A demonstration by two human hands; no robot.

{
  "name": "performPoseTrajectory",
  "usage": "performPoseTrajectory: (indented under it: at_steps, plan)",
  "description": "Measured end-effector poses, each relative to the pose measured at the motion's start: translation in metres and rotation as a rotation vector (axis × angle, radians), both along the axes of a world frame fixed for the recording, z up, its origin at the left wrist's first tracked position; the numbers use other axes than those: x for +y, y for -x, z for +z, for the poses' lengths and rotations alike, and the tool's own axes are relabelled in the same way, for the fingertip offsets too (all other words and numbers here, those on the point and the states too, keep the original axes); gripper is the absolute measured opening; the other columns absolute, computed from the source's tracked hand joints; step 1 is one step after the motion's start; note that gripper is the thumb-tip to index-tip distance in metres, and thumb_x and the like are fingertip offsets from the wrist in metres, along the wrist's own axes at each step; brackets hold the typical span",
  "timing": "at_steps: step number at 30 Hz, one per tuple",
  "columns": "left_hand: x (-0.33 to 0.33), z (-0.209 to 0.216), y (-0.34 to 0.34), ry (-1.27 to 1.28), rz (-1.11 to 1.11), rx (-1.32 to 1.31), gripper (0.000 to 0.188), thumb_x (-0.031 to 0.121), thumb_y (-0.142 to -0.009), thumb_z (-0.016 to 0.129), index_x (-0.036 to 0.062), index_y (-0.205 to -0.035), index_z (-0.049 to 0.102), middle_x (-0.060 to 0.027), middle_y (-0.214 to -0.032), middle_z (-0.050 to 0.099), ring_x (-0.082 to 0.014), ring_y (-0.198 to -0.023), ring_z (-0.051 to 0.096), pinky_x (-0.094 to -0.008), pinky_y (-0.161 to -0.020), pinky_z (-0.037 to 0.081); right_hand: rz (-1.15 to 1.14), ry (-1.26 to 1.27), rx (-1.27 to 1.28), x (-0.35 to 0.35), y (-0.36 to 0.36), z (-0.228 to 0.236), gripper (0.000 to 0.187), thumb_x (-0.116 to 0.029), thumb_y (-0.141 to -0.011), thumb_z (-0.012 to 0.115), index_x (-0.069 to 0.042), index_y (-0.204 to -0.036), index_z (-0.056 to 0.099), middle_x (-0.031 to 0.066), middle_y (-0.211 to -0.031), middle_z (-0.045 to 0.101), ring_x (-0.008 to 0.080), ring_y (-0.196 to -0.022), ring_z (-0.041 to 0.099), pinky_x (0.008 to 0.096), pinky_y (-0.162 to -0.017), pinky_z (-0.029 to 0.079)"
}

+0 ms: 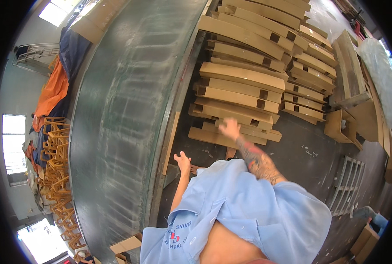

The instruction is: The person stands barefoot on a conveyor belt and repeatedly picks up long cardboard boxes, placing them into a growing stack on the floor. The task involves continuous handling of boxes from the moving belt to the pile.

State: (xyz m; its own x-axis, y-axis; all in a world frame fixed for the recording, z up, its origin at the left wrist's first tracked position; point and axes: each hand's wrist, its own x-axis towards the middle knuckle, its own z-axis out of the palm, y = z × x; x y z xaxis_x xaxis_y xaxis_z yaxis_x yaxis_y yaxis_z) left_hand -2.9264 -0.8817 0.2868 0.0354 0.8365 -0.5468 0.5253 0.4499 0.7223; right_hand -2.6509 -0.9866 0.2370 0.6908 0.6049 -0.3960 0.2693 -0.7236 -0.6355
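My left hand (183, 162) is held with its fingers apart beside a thin wooden strip (171, 143) along the metal edge of a long green surface. Nothing shows in it. My right hand (230, 128) reaches forward over the near end of a row of long, narrow folded cardboard boxes (240, 96). Motion smears its fingers, so I cannot tell whether it touches the cardboard (217, 137) under it.
The long green surface (125, 110) runs along my left. Beyond it are stacked wooden chair frames (57, 163) and an orange tarp (52, 90). More folded boxes (308, 90), an upright carton (339, 126) and a metal rack (348, 185) stand on the right.
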Motion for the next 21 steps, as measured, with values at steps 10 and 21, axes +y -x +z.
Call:
performPoseTrajectory:
  at_steps: [10, 21]
  plan:
    - [0.036, -0.128, 0.104, -0.078, 0.057, 0.225, 0.070, 0.040, -0.099, 0.049, -0.0044, -0.148, 0.025, -0.0298, -0.134, 0.050, -0.0330, -0.075, 0.068, -0.0396, -0.067, 0.057, -0.745, -0.147, 0.240, -0.128, -0.061, -0.025, 0.043, -0.033, -0.082, 0.070, 0.004, -0.103, 0.072, 0.0217, -0.102, 0.073, 0.0349, -0.096, 0.070, 0.0408, -0.083, 0.052]
    - [-0.011, -0.091, 0.086, 0.103, 0.145, 0.309, 0.063, 0.035, -0.097, 0.049, -0.0091, -0.140, 0.033, -0.0342, -0.130, 0.052, -0.0424, -0.111, 0.060, -0.0479, -0.088, 0.052, -0.829, 0.305, 0.141, -0.209, 0.050, -0.051, 0.048, -0.036, -0.077, 0.069, 0.007, -0.100, 0.072, 0.0294, -0.109, 0.069, 0.0416, -0.110, 0.066, 0.0436, -0.093, 0.052]
